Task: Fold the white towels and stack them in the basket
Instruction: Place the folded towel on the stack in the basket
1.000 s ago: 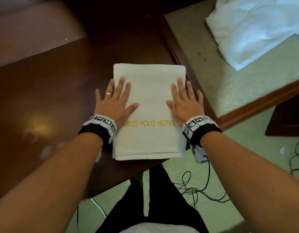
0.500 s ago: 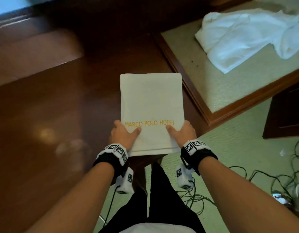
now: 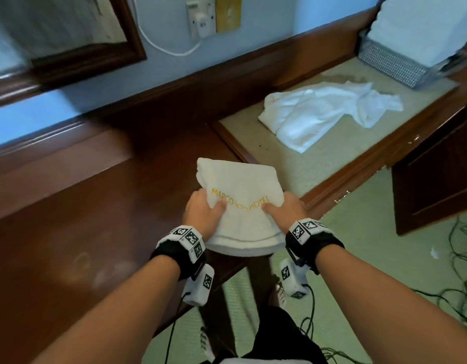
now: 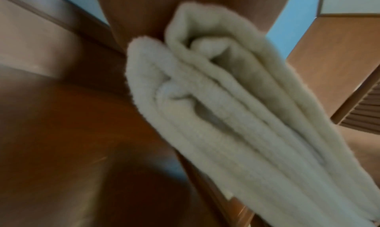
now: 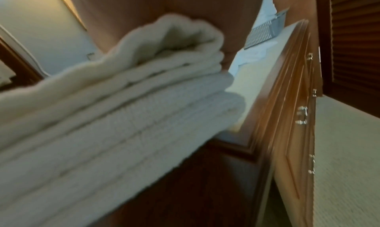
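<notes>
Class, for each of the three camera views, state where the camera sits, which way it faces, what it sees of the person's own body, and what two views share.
Head: worn on the head, facing forward and down at the folded towel; shows both forearms, left hand, right hand.
Left wrist: under the left wrist, facing along the hand at the towel's layered edge; only a blurred strip of the hand shows.
Right wrist: under the right wrist, facing along the hand; only a blurred strip of the hand shows.
Shared: head and right wrist both show the basket.

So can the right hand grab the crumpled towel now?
Probably not yet: the right hand and left hand both grip the folded towel. The crumpled towel lies uncovered farther off.
</notes>
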Tool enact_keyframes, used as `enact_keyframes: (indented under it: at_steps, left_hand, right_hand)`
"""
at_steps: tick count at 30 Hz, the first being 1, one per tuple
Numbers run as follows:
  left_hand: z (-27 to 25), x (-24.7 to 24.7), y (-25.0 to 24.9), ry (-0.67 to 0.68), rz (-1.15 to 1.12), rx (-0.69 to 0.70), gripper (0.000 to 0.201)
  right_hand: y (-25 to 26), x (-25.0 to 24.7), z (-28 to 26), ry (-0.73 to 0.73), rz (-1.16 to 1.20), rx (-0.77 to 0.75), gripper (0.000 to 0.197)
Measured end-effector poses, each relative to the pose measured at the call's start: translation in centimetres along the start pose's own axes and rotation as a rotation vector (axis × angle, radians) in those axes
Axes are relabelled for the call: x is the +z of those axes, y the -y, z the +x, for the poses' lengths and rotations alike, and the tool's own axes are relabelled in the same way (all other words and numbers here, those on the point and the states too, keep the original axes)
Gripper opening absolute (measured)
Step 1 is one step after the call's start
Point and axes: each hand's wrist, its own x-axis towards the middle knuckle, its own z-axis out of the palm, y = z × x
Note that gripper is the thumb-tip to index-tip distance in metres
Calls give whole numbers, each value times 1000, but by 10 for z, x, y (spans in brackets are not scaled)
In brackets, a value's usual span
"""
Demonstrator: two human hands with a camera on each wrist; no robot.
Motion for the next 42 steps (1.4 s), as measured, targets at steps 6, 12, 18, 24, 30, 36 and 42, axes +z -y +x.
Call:
enact_keyframes:
  at_steps: [6,12,18,24,30,36,42]
  left_hand:
    - [19,9,-100,-43,-36,184,29]
    - [31,69,-225,-65,-42,337,20]
    - [42,142,-345,-46,-109,411,27]
    - [71,200,-438,-14,-178,485,25]
    - [122,236,-506,-30,-159,550,22]
    - [201,271,-579,-22,-170,603,26]
    - [272,288,-662,-3,-174,672,33]
  right_hand:
    - [4,-91,21,-137,97,-99,44]
    - [-26,-214,61,-251,164,-127,39]
    - [-68,-340,98,-352,150,-153,37]
    - [-96,-433,149,-471,129,-152,45]
    - [-102,-494,212,-519,129,-195,44]
    - [-91,-557,299,-553,47,-183,44]
    - [-66,-634,381,-605,-59,-221,37]
